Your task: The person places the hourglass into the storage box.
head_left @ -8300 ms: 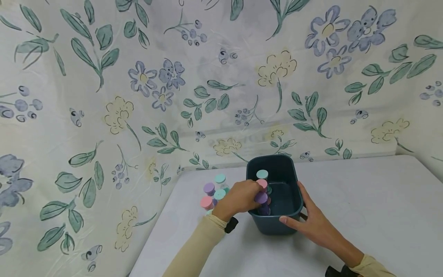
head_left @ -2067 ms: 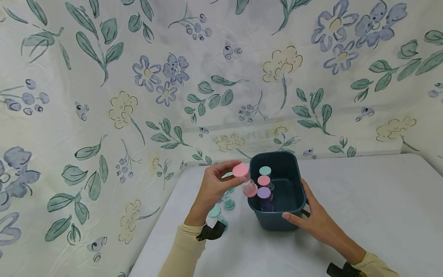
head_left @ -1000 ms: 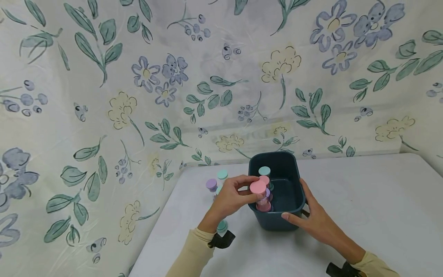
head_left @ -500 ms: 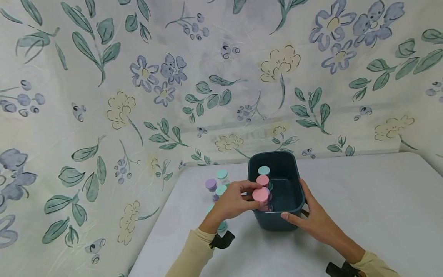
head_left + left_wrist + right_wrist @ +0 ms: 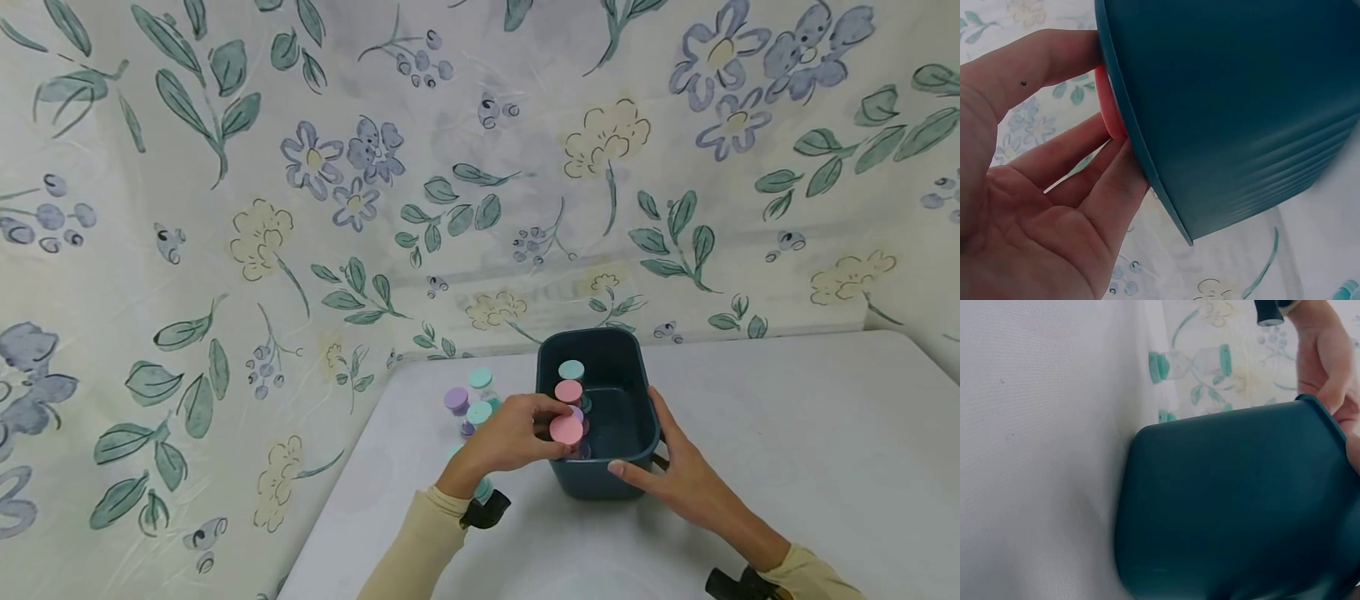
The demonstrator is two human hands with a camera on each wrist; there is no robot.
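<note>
A dark teal bin [image 5: 619, 427] stands on the white table. Just inside its left front, my left hand [image 5: 508, 437] pinches a pink-capped hourglass [image 5: 566, 430] between thumb and fingers; the left wrist view shows only the edge of its pink cap [image 5: 1108, 103] beyond the rim. Behind it, in a row along the bin's left wall, are a mostly hidden purple-capped hourglass [image 5: 577, 413], another pink one [image 5: 567, 392] and a teal one [image 5: 571, 371]. My right hand [image 5: 686, 483] holds the bin's right front corner, thumb on the front rim.
Left of the bin, several hourglasses stand on the table, among them a purple-capped one [image 5: 456, 400] and a teal-capped one [image 5: 481, 380]. My left forearm partly covers another teal one [image 5: 482, 490]. A floral cloth [image 5: 450, 208] hangs behind the table.
My left hand has brought the pink hourglass from left of the bin over its rim, then lowered it to the front of the row inside. My right hand has stayed on the bin.
</note>
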